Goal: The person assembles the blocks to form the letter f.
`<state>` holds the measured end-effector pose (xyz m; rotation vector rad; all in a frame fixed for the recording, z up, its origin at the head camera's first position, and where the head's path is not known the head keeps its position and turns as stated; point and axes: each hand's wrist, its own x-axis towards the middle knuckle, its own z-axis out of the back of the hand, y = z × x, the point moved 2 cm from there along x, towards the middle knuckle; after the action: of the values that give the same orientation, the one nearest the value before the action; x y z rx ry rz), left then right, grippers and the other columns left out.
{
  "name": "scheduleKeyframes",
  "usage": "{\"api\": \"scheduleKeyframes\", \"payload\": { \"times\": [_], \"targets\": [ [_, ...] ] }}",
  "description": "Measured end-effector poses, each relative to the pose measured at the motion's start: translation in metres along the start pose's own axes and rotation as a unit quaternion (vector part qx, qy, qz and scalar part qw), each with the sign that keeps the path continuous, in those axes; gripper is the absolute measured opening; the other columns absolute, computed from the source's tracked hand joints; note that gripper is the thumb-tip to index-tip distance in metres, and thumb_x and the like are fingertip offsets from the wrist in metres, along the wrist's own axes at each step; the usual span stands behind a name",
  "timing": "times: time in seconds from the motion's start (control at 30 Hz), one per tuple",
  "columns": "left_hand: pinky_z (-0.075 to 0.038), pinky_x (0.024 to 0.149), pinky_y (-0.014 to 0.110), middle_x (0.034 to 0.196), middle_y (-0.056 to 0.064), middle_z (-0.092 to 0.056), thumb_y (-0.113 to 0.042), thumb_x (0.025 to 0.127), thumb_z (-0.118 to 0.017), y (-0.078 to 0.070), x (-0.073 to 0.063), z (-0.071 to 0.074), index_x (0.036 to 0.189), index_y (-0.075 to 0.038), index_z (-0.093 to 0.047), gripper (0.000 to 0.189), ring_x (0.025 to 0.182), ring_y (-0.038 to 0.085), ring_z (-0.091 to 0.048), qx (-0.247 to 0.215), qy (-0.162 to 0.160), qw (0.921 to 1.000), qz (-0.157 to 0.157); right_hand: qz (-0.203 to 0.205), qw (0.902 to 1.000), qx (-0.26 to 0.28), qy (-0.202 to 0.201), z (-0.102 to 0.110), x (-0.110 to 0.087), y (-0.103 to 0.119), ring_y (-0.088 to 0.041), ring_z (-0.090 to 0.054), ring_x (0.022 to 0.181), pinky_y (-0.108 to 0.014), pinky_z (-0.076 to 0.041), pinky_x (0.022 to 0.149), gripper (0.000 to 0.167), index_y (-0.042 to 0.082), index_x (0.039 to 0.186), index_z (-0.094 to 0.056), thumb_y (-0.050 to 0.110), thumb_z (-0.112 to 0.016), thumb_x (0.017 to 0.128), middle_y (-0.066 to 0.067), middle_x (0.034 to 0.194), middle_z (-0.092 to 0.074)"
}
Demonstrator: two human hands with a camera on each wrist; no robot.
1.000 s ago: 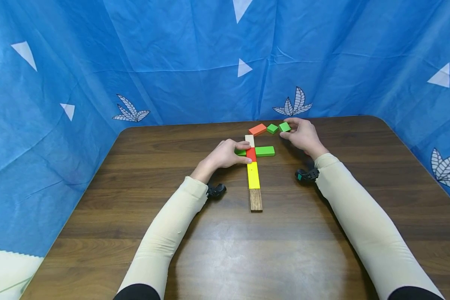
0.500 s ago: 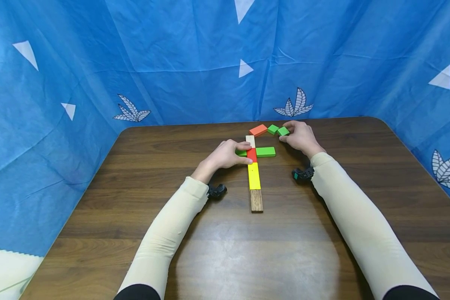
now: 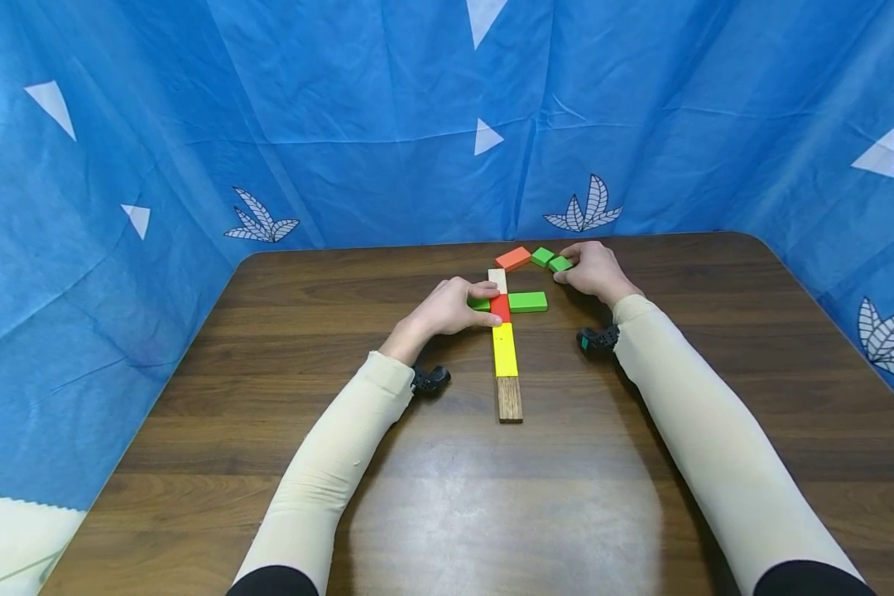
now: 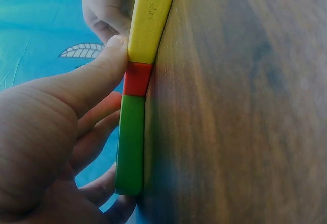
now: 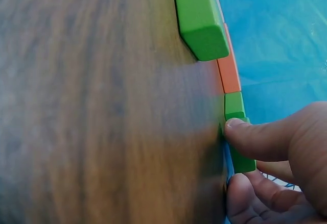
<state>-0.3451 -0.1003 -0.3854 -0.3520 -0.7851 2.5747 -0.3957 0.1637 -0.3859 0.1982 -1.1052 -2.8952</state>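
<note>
My right hand (image 3: 599, 270) pinches a small green block (image 3: 560, 264) between thumb and fingers at the far side of the table. That block touches a second small green block (image 3: 542, 257), beside an orange block (image 3: 513, 258). My left hand (image 3: 450, 308) rests on the upright row, its thumb and index fingertips touching either end of a red block (image 3: 500, 310). In this row lie a white block (image 3: 497, 280), a yellow block (image 3: 505, 351) and a brown wood-grain block (image 3: 510, 400). A left green block (image 4: 131, 145) is partly hidden by the left hand; a right green block (image 3: 527, 302) lies opposite.
The dark wooden table (image 3: 216, 463) ends just behind the orange and small green blocks. A blue printed cloth (image 3: 387, 165) hangs behind it and along both sides. Each wrist carries a small black camera (image 3: 430, 380).
My right hand has moved slightly left and nearer with its small green block, closing the gap to the other small green block. My left hand stays on the row.
</note>
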Motion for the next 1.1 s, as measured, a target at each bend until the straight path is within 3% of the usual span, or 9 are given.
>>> {"api": "scheduleKeyframes", "payload": {
  "times": [0.23,0.67,1.1],
  "targets": [
    [-0.028,0.126,0.040,0.155,-0.013,-0.052,-0.045,0.089,-0.081,0.0001,-0.0013,0.0008,0.146,-0.026,-0.060,0.063,0.155,0.022,-0.032,0.000,0.000,1.0000,0.001,-0.007,0.9998,-0.007,0.018,-0.0014,0.0021,0.0034,-0.036,-0.054,0.114,-0.053,-0.048,0.105,0.048,-0.004,0.140,-0.058,0.010,-0.070,0.096,-0.024,0.130,-0.060],
    [-0.036,0.122,0.036,0.155,-0.011,-0.053,-0.045,0.088,-0.081,0.0004,-0.0004,0.0013,0.145,-0.025,-0.060,0.064,0.154,0.021,-0.035,-0.004,-0.001,1.0000,0.000,-0.016,0.9994,-0.017,0.025,-0.0003,0.0027,0.0078,-0.035,-0.052,0.111,-0.052,-0.048,0.103,0.046,-0.004,0.138,-0.059,0.011,-0.070,0.096,-0.023,0.128,-0.059],
    [-0.036,0.122,0.037,0.155,-0.011,-0.053,-0.045,0.088,-0.081,-0.0005,-0.0014,0.0041,0.145,-0.025,-0.061,0.064,0.154,0.021,-0.035,-0.011,0.005,0.9999,0.003,-0.030,0.9989,-0.022,0.030,0.0012,0.0032,0.0096,-0.034,-0.051,0.112,-0.052,-0.047,0.102,0.051,-0.004,0.139,-0.059,0.017,-0.073,0.095,-0.022,0.130,-0.058]
  ]
}}
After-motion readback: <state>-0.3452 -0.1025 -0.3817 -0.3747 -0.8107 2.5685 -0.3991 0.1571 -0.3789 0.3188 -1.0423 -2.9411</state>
